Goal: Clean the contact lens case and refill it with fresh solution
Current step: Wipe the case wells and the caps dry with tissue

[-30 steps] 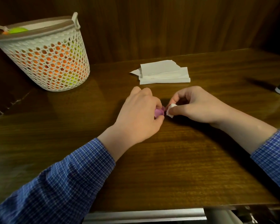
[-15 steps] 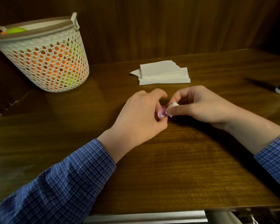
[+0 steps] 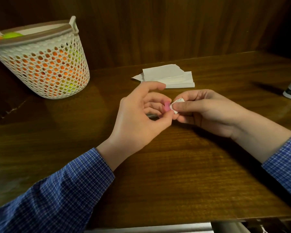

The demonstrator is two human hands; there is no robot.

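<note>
Fingers of the left hand (image 3: 138,118) pinch the small pink cap (image 3: 167,106) above mid-bench; it has turned edge-on since a moment ago. The right hand (image 3: 207,109) pinches folded tissue (image 3: 176,105) against it. Wiping continues, likely; refilling waits.

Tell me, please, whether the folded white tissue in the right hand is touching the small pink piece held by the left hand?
Touching. The head view shows the tissue wad pressed against the pink piece, with no gap between them.
</note>
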